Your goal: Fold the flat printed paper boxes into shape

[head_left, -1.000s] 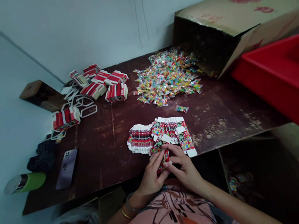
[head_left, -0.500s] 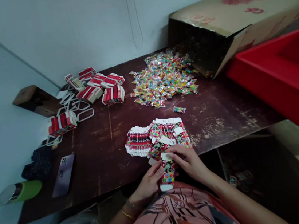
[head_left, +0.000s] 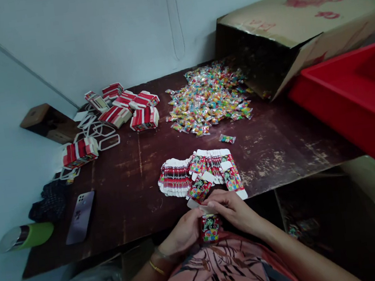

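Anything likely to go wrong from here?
1. The printed carton is between the left hand and right hand, seemingly just off the near edge of the table; if it slipped, it might fall.
2. The right fingers are at its pale top flap, which could crease if pressed hard.
3. The rightmost loose carton lies by that edge; a forearm might brush it off.

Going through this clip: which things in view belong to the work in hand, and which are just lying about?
Work in hand, judging by position:
- small printed box, held by left hand and right hand
- row of printed cartons just beyond
- probably the pile of clear packets

Apparently lying about:
- phone
- green container
- dark cloth
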### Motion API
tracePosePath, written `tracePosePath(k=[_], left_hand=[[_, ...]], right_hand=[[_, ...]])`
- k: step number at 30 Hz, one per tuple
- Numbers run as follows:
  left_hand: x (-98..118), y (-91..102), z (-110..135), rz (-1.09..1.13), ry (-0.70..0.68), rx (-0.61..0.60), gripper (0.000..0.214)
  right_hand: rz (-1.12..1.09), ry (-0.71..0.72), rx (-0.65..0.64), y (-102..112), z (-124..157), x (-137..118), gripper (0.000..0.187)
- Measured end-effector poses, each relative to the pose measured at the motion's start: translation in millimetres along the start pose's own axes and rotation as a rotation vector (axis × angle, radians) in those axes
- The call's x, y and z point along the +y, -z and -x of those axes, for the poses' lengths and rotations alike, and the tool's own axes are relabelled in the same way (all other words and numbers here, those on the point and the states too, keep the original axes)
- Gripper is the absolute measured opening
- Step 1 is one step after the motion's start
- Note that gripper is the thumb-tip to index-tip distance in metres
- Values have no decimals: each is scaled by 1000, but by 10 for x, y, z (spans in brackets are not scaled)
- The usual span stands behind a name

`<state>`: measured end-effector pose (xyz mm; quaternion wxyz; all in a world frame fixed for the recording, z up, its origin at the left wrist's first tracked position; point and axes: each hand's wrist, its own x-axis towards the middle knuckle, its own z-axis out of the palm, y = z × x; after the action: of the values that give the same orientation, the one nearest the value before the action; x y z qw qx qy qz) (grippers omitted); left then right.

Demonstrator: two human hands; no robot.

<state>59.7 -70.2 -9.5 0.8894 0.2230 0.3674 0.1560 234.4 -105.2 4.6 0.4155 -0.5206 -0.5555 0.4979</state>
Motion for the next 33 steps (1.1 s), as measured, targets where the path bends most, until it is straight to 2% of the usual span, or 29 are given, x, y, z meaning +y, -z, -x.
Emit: tracePosePath(k=[4,7,10,13,15,17,20,22,25,29,33], left_hand=[[-38,17,1,51,73,6,31],[-59,39,31,45,85,-89,37],[-74,60,77,-24,15,-165,40],[-77,54,113,-57,-1,-129,42],[-72,41,128,-73,3,-106,43],[-66,39,135,-100,4,-108,44],[-68,72,130,-104,14,-157,45],[-77,105,121,-86,25,-186,47],[-92,130,108,-59,31,-189,48],[-100,112,105,-57,27,-142,48],[-108,100,108,-82,45,-83,55]], right_hand=[[6,-34,6,-32,3,27,23],[40,-47,-19,14,2,5,22],[157,58,-57,87,12,-46,19],[268,178,-117,143,45,-74,18],[305,201,-136,159,72,-65,20],[268,170,-118,160,91,-39,19],[70,28,-81,153,91,4,20],[-59,-70,-94,154,77,18,25],[-130,-118,-130,161,58,5,27],[-55,-63,-100,144,54,-29,23],[139,76,-17,94,52,6,20]])
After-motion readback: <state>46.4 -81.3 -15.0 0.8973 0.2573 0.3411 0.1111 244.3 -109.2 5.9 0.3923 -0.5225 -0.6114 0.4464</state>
